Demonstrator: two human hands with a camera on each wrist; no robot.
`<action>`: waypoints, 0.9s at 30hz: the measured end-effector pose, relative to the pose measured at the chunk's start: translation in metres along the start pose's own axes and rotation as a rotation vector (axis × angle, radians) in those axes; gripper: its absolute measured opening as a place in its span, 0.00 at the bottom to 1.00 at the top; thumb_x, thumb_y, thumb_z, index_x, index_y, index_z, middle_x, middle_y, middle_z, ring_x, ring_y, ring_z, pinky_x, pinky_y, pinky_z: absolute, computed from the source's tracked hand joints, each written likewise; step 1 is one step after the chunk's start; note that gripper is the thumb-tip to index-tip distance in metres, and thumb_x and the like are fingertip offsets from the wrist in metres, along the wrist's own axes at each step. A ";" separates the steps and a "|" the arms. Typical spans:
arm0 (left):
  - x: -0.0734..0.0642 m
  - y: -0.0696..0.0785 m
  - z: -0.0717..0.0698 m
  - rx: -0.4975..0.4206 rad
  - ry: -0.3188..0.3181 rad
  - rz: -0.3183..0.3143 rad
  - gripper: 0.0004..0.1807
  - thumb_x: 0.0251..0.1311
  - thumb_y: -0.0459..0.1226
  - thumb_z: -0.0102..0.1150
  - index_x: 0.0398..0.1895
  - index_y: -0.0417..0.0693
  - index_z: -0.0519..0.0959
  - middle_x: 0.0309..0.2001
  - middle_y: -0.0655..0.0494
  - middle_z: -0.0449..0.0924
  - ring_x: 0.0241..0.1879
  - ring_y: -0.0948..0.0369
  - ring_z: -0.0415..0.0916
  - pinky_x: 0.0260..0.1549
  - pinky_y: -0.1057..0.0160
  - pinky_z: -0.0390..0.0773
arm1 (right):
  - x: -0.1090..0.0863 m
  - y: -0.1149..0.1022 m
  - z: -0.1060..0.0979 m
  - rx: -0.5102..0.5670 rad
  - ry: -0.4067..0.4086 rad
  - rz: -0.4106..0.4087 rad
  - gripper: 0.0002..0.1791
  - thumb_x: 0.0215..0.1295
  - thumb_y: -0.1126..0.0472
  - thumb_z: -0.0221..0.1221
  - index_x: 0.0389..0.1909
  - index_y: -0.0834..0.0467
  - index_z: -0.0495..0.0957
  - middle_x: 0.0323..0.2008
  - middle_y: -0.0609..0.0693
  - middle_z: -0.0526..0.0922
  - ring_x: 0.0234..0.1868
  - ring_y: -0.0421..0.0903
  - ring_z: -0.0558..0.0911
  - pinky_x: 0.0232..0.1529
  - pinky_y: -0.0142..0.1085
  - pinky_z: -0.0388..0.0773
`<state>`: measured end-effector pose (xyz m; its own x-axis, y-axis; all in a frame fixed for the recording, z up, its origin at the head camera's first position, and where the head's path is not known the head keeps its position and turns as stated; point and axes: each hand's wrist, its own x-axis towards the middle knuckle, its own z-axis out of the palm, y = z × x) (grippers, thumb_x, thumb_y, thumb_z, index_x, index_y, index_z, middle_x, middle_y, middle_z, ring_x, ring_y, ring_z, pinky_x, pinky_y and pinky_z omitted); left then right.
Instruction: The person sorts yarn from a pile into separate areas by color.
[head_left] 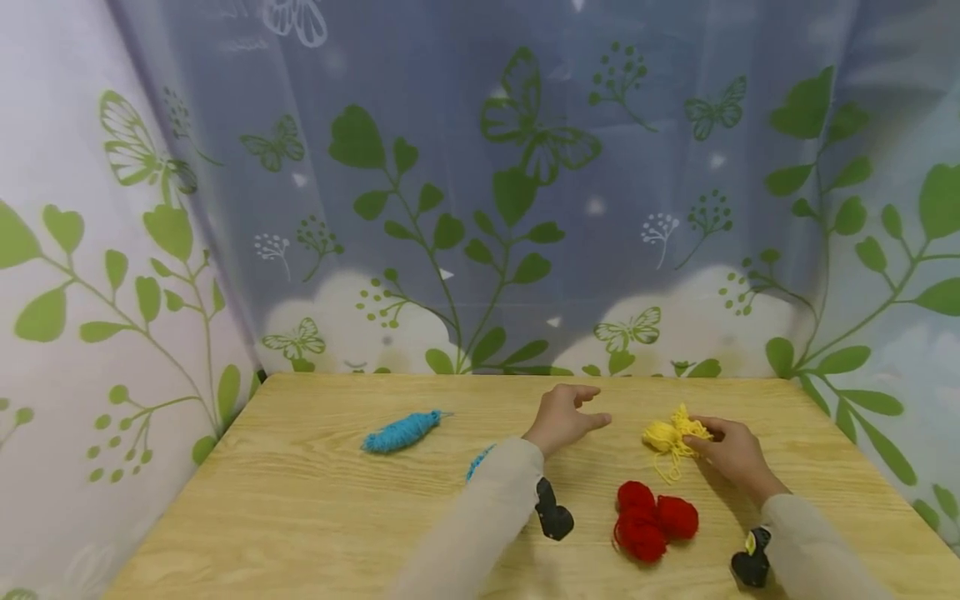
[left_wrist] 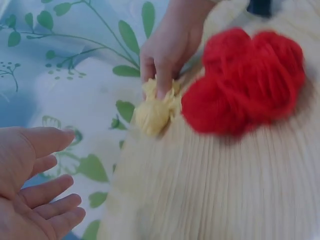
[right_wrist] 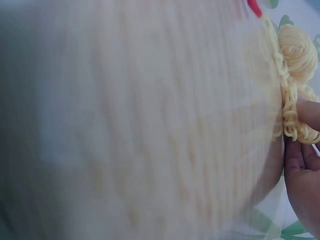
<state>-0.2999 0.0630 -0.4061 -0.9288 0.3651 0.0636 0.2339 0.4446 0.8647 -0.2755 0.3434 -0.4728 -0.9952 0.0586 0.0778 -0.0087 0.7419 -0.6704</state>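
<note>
My right hand [head_left: 733, 457] pinches the loose, looped part of a bundle of yellow yarn [head_left: 660, 434] at the right of the table. In the right wrist view, thumb and fingers close around the yarn's loops [right_wrist: 290, 112], below its wound ball [right_wrist: 298, 52]. My left hand [head_left: 562, 421] hovers to the left of the yellow yarn, holding nothing. Its fingers [left_wrist: 47, 192] are parted and relaxed in the left wrist view. Nearer to me, between the forearms, lies a cluster of red yarn balls [head_left: 643, 533].
A wound bundle of blue yarn [head_left: 402, 432] lies toward the table's left back. Another blue strand [head_left: 477, 463] is partly hidden behind my left sleeve. The wooden table [head_left: 300, 517] meets a patterned curtain [head_left: 465, 208] at its back edge.
</note>
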 end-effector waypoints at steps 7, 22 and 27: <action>-0.012 -0.014 -0.035 0.024 0.008 0.037 0.31 0.59 0.41 0.65 0.66 0.48 0.70 0.62 0.48 0.73 0.63 0.48 0.68 0.55 0.54 0.75 | -0.001 0.001 0.000 -0.001 -0.005 -0.005 0.30 0.67 0.53 0.59 0.61 0.72 0.70 0.56 0.73 0.72 0.49 0.63 0.76 0.43 0.48 0.77; -0.044 -0.063 -0.116 0.166 0.086 0.077 0.32 0.60 0.42 0.64 0.68 0.47 0.68 0.64 0.46 0.71 0.64 0.46 0.66 0.58 0.45 0.70 | -0.001 0.004 -0.002 -0.002 0.011 -0.038 0.30 0.67 0.54 0.60 0.60 0.72 0.70 0.56 0.74 0.72 0.48 0.64 0.76 0.42 0.47 0.77; -0.057 -0.085 -0.144 0.199 0.111 0.065 0.31 0.58 0.41 0.67 0.65 0.48 0.71 0.64 0.48 0.71 0.65 0.47 0.66 0.58 0.43 0.69 | 0.001 0.004 0.001 -0.001 0.016 -0.049 0.29 0.66 0.55 0.60 0.59 0.73 0.71 0.55 0.73 0.74 0.47 0.62 0.77 0.39 0.41 0.77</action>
<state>-0.3082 -0.1135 -0.4117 -0.9334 0.3104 0.1799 0.3359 0.5800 0.7422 -0.2769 0.3462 -0.4761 -0.9919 0.0328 0.1226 -0.0576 0.7446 -0.6650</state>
